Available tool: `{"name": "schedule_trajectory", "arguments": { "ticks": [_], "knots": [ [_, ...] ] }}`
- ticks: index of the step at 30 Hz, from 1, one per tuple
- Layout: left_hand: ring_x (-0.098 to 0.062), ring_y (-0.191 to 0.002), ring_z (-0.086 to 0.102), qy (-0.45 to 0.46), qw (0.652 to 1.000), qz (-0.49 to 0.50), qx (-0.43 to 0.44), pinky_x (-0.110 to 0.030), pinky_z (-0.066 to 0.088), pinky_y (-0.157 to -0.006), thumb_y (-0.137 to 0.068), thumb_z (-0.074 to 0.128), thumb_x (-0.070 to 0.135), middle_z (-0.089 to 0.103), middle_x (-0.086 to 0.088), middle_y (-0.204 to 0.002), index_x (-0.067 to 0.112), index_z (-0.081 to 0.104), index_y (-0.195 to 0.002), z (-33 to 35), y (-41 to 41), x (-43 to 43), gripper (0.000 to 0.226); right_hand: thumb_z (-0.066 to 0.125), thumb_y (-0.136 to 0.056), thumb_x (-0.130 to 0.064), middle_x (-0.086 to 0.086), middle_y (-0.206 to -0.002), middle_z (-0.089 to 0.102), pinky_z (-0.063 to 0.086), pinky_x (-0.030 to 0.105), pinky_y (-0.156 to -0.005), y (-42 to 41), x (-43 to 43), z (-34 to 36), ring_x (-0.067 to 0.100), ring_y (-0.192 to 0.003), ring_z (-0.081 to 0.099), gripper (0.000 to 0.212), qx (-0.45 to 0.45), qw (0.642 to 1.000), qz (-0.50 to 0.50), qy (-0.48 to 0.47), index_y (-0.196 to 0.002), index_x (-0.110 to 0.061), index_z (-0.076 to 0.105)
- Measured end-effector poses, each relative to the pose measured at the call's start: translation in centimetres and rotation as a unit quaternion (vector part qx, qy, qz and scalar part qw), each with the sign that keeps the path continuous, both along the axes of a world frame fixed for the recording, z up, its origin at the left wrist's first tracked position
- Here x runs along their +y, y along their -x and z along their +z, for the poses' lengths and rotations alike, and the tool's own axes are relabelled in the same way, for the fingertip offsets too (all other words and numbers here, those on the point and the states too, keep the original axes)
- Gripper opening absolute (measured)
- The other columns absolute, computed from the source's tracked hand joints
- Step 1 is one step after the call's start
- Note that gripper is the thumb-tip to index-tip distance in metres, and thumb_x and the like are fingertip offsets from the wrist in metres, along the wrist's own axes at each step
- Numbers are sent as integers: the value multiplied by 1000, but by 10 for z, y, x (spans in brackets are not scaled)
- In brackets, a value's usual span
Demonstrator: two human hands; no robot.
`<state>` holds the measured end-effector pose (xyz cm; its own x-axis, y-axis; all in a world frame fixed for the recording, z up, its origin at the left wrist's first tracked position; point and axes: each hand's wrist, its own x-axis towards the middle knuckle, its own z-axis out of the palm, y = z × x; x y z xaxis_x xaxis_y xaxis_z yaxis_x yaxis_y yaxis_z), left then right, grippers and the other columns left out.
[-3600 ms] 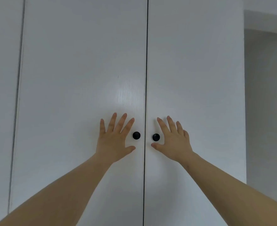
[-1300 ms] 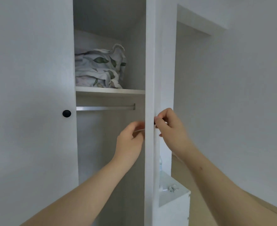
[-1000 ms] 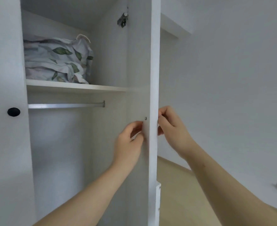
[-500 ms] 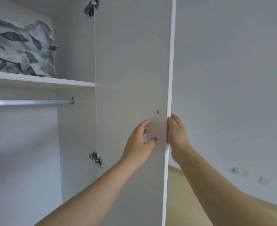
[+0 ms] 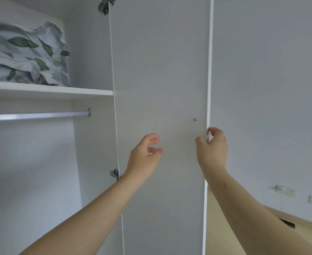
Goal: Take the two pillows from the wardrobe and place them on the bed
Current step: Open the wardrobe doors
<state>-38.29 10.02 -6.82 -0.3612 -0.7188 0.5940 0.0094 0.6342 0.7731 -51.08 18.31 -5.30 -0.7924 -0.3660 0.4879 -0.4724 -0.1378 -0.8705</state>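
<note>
The smooth matt white wardrobe door [image 5: 160, 89] stands swung wide, its thin edge pinched lightly in the grip of the right hand [image 5: 213, 150], while the left hand [image 5: 145, 157] hovers just off the panel, fingers loosely curled around nothing. The soft, rumpled pillows [image 5: 24, 56], leaf-printed on pale cloth, lie stacked on the flat white shelf [image 5: 59, 91] above a round metal rail [image 5: 37, 115].

Left hand [image 5: 145, 159] now off door [image 5: 160, 70]
</note>
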Motion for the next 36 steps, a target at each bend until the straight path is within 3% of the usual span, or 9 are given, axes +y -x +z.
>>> {"name": "schedule_trajectory", "arguments": {
  "ticks": [5, 11, 16, 21, 25, 29, 30, 33, 36],
  "knots": [
    [-8, -82, 58, 25, 999, 41, 0, -8, 45, -62, -85, 58, 8, 60, 12, -106, 31, 56, -103, 5, -35, -18, 30, 49, -86, -10, -3, -117, 56, 31, 33, -101, -29, 0, 13, 21, -119, 41, 30, 179, 983, -17, 20, -114, -14, 56],
    [8, -74, 57, 69, 991, 118, -11, 0, 39, -67, -86, 57, 7, 59, 17, -102, 29, 57, -105, 18, -95, -31, 29, 49, -86, -13, -25, -77, 48, 41, 34, -92, -71, -39, 20, 21, -103, 53, 17, 194, 973, 125, -29, -98, -17, 61],
    [1, -73, 54, 96, 967, 233, -41, -21, 42, -74, -88, 56, 15, 56, 19, -82, 28, 62, -108, 28, -152, -37, 25, 50, -86, -13, -9, -86, 57, 41, 33, -90, -122, -76, 6, 22, -102, 52, 18, 234, 950, 195, -66, -99, -15, 62],
    [-5, -72, 54, 134, 929, 338, -70, -21, 40, -70, -89, 53, 16, 55, 16, -90, 29, 60, -110, 35, -212, -45, 26, 49, -86, -14, 1, -101, 66, 43, 36, -93, -185, -109, 0, 24, -101, 53, 21, 267, 920, 270, -95, -102, -15, 62],
    [-14, -84, 56, 181, 878, 432, -98, -23, 38, -74, -89, 50, 15, 59, 11, -98, 24, 63, -107, 38, -256, -55, 24, 49, -87, -15, 2, -103, 65, 42, 37, -93, -226, -126, -2, 24, -102, 53, 19, 286, 899, 318, -97, -103, -13, 61],
    [-35, -88, 61, 299, 754, 539, -228, -34, 50, -64, -76, 42, 20, 66, -9, -105, 11, 67, -97, 50, -305, -75, 34, 47, -89, -18, -1, -104, 66, 42, 35, -93, -254, -136, -2, 21, -102, 52, 21, 297, 884, 347, -99, -105, -15, 61],
    [-38, -95, 58, 271, 748, 549, -255, -38, 50, -68, -78, 45, 18, 62, -11, -114, 9, 65, -104, 55, -315, -79, 34, 47, -90, -19, -2, -104, 66, 41, 34, -93, -259, -138, -2, 20, -101, 52, 21, 302, 882, 347, -100, -105, -16, 60],
    [-36, -119, 43, 141, 783, 553, -246, -42, 40, -94, -87, 51, 16, 42, -7, -139, 10, 50, -128, 67, -334, -94, 41, 46, -91, -20, -5, -100, 67, 35, 31, -90, -271, -142, -4, 20, -100, 52, 20, 316, 877, 347, -108, -104, -18, 60],
    [-34, -121, 43, 90, 813, 528, -230, -38, 35, -101, -89, 48, 14, 42, -10, -138, 9, 50, -128, 72, -342, -104, 39, 47, -90, -19, -7, -89, 62, 40, 33, -91, -277, -145, -9, 21, -96, 54, 19, 304, 873, 364, -113, -103, -17, 60]
  ]
}}
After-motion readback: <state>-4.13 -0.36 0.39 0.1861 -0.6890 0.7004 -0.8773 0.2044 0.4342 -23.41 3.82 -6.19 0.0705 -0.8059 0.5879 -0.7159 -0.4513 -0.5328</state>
